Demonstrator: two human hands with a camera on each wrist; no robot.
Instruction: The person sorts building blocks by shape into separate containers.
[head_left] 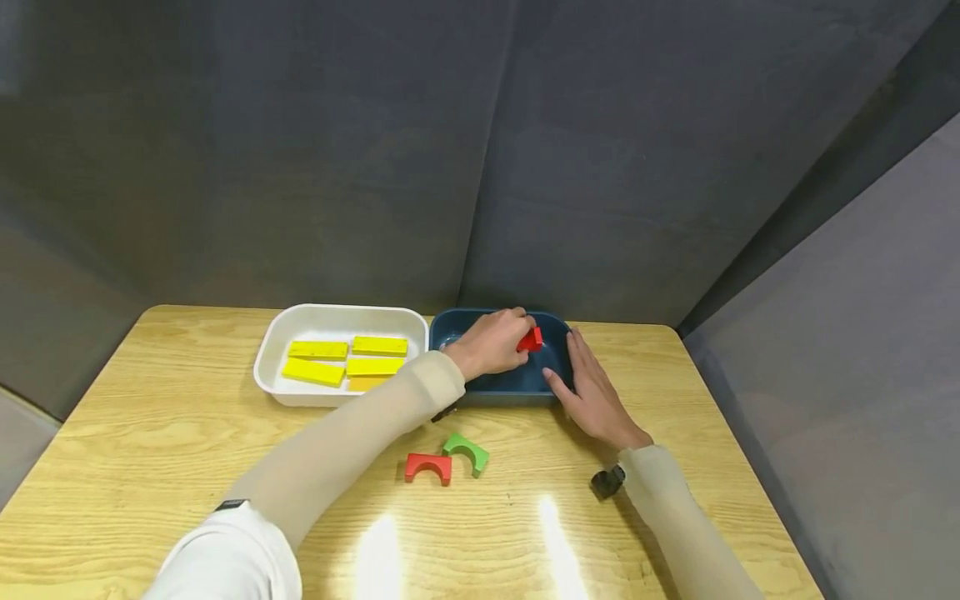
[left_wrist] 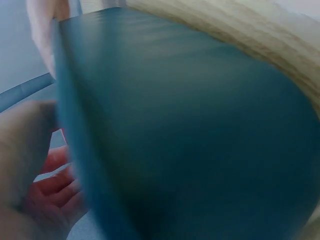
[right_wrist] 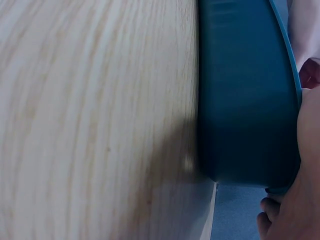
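In the head view my left hand [head_left: 493,342] reaches across to the dark blue tray [head_left: 517,399] and grips a red block [head_left: 532,340] over its inside. Most of that block is hidden by the fingers. My right hand [head_left: 597,400] rests against the tray's right end, fingers straight along the outside and thumb at the front rim. From the left wrist, the tray's outer wall [left_wrist: 190,120] fills much of the picture, with the left fingers [left_wrist: 57,192] curled behind the rim. The right wrist view shows the right hand [right_wrist: 305,165] along the tray's edge.
Left of the blue tray stands a white tray [head_left: 264,367] with several yellow blocks [head_left: 318,350] lying in it. On the wooden table [head_left: 525,533] in front are a red arch block [head_left: 428,463] and a green arch block [head_left: 468,452]. A dark partition [head_left: 375,167] rises behind.
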